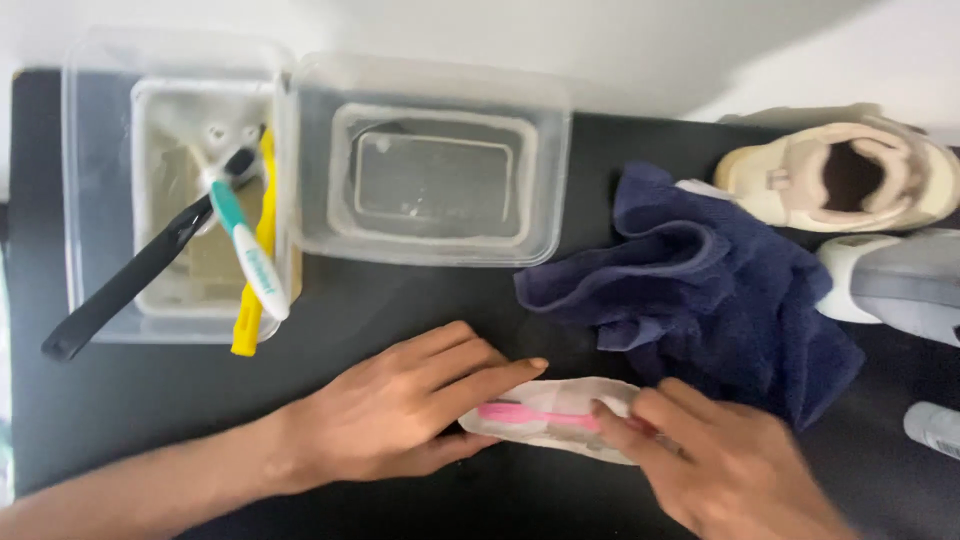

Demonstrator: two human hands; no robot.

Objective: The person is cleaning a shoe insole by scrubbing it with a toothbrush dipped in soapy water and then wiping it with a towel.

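A white shoe insole (pixel 560 412) lies flat on the black table, near the front edge. My left hand (pixel 400 410) presses on its left end, fingers stretched over it. My right hand (pixel 720 460) grips a pink toothbrush (pixel 535 414) whose head rests on the insole. A crumpled dark blue towel (pixel 700 290) lies just behind my right hand.
Two clear plastic tubs stand at the back: the left tub (pixel 100 200) holds a black brush, a teal-and-white toothbrush (pixel 250 255) and a yellow tool; the right tub (pixel 430 160) holds water. A cream shoe (pixel 840 170) and a grey shoe (pixel 900 285) sit at the right.
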